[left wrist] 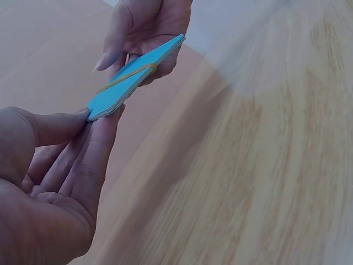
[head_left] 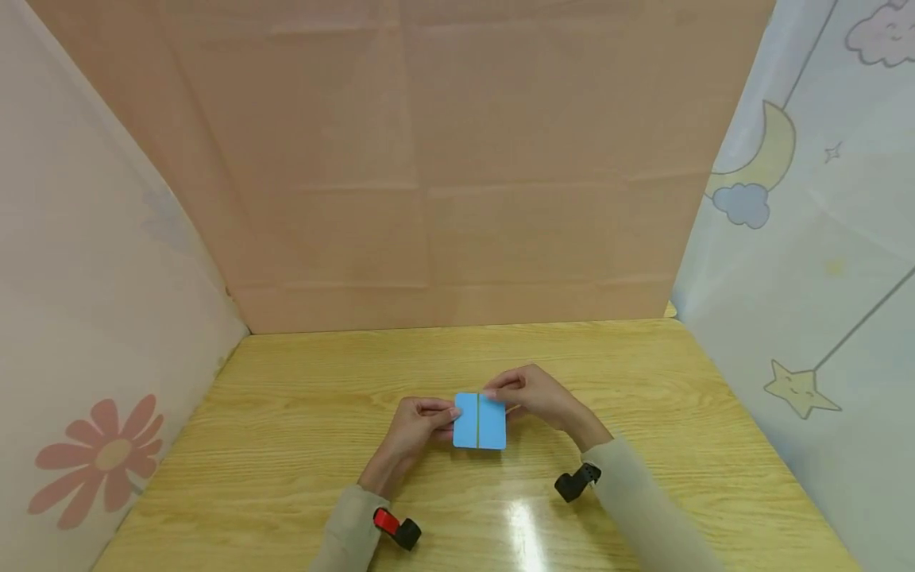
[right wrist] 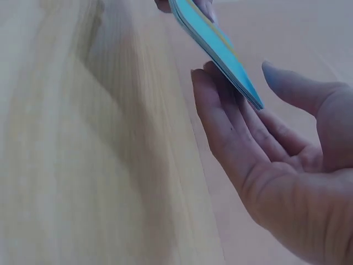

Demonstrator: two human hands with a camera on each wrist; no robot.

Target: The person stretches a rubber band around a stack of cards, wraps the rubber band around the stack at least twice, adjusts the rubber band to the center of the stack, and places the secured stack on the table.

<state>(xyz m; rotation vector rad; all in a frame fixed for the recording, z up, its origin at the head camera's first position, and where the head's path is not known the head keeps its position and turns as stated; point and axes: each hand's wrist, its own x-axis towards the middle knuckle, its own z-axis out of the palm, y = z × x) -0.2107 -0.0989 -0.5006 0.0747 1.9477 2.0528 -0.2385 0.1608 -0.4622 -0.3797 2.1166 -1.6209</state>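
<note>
A thin stack of light blue cards [head_left: 465, 421] with rounded corners is held above the wooden table. A yellow rubber band [head_left: 477, 421] runs round its middle. My left hand [head_left: 415, 429] pinches the stack's left edge, thumb on top and fingers beneath, as the left wrist view shows. At the opposite side, my right hand [head_left: 538, 397] has its fingers under the stack. Its thumb [right wrist: 298, 88] stands raised, apart from the top card in the right wrist view. The layered card edges [right wrist: 207, 49] show there too.
The wooden table [head_left: 322, 373] spreads below both hands. A plain tan cloth [head_left: 443, 175] hangs along its back edge. Pale printed cloths stand at the left [head_left: 107, 278] and right [head_left: 822, 302]. Each wrist wears a small black camera [head_left: 407, 534].
</note>
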